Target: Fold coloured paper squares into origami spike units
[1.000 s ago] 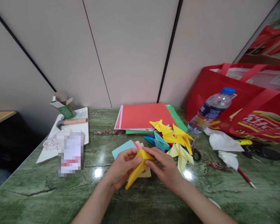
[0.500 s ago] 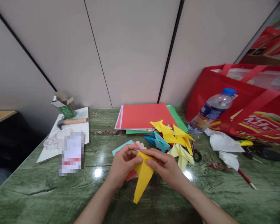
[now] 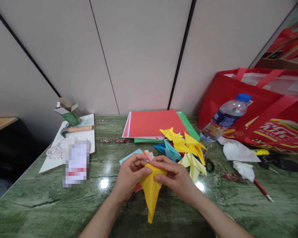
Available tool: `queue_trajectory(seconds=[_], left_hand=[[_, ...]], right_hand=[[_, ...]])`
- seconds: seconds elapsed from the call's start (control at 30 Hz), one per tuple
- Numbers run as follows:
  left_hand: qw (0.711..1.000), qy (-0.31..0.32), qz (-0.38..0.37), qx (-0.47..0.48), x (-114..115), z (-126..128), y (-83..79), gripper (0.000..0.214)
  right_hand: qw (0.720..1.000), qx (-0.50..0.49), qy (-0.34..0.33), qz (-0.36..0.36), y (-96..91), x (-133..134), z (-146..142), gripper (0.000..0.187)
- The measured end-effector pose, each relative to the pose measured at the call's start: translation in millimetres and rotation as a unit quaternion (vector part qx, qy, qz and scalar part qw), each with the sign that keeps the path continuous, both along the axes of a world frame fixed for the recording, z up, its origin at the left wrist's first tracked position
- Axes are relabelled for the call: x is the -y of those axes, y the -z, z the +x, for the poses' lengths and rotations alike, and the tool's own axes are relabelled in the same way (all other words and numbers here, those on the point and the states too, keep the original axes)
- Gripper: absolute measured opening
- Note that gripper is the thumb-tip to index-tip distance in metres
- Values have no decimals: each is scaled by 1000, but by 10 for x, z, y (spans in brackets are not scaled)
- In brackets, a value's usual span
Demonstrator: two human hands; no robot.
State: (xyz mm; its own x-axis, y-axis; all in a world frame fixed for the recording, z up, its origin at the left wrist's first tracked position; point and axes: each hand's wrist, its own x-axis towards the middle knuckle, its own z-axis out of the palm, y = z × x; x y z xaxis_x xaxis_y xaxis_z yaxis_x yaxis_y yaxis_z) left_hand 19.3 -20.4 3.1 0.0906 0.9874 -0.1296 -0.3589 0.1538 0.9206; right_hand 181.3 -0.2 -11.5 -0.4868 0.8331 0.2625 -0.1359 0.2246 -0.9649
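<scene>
Both hands pinch a folded yellow paper shape (image 3: 151, 191) above the green marble table (image 3: 39, 205). My left hand (image 3: 130, 177) grips its upper left edge with thumb and fingers. On the upper right corner, my right hand (image 3: 176, 177) is closed. The paper's long point hangs down toward me. Under the hands lie small coloured paper squares (image 3: 132, 155). Several finished folded paper figures (image 3: 186, 148), yellow and blue, sit just behind my right hand.
A stack of red and green paper sheets (image 3: 154, 124) lies at the wall. A water bottle (image 3: 224, 117) leans on a red bag (image 3: 263, 109) at right, with tissues (image 3: 235, 150) and scissors (image 3: 208, 163) nearby. At left, a hammer (image 3: 75, 129), beads and a small box (image 3: 68, 112) rest on a white sheet.
The yellow paper has swung round in my hands: its long point went from down-left to straight down toward me. Both hands stayed in place, shifting their grip slightly.
</scene>
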Motion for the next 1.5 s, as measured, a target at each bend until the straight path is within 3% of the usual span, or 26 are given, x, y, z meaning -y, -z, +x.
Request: queue_trajectory(seconds=[0.23, 0.5, 0.7, 0.93, 1.1, 1.17, 1.33, 1.5], left_hand=[[999, 19, -12, 44, -7, -15, 20, 28], [990, -53, 48, -119, -7, 19, -25, 10], [953, -68, 185, -230, 11, 27, -16, 7], [912, -71, 252, -316, 40, 52, -59, 7], [882, -98, 282, -364, 50, 43, -53, 10], [869, -106, 295, -382, 61, 37, -35, 11], [848, -74, 335, -404, 73, 24, 19, 14], [832, -24, 356, -425, 54, 25, 35, 15]], right_hand=[[1000, -3, 7, -14, 26, -19, 18, 28], [1000, -2, 9, -19, 27, -26, 13, 22], [998, -7, 34, -48, 39, -31, 10, 20], [998, 29, 56, -7, 32, -27, -14, 12], [970, 139, 182, 80, 37, -34, -12, 24], [968, 161, 189, 45, 50, -32, -20, 26], [986, 42, 40, -158, 80, 0, -87, 36], [978, 0, 38, -208, 52, -3, -95, 34]])
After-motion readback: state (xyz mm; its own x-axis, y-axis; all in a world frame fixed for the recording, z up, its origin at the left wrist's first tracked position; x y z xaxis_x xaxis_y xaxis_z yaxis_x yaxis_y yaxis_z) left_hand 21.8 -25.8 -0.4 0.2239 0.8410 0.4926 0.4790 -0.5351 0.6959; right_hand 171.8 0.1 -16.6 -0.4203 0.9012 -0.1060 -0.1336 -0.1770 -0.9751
